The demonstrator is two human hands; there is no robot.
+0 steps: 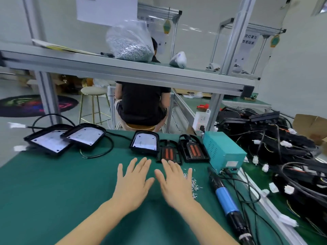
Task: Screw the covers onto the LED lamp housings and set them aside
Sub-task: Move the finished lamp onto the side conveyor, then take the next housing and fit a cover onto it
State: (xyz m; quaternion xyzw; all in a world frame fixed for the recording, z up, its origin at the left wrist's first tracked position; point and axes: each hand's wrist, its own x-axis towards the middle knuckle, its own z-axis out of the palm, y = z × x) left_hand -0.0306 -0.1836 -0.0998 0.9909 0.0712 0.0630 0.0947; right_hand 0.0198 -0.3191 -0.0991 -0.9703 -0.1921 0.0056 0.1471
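Now, in the head view, both hands are hovering flat over the green table [53, 191], holding nothing. The left hand [131, 183] and the right hand [174, 184] are lying side by side, fingers straight and spread, pointing toward 12 o'clock.

Just beyond the fingertips, at 12 o'clock, one lamp housing [144, 142] is lying with its pale plate facing up and its rounded end pointing away from the person. At 1 o'clock, two black covers [169, 152] with orange strips are lying next to it, their long axes running away from the person; the nearer cover is partly hidden by the right fingers. At 10 o'clock, two more housings [51, 141] are overlapping each other, well apart from the hands, with a black cable [99, 152] looping around them.

At 3 o'clock, loose screws [192, 183] are lying scattered just beside the right hand. Further right, the electric screwdriver [226, 198] with a blue grip is lying along the table edge, near a teal power box [223, 151]. A pile of black wired parts [276, 144] is filling the right side. On the shelf above, a bag of screws [131, 43] is standing, and another person [141, 103] is sitting behind.
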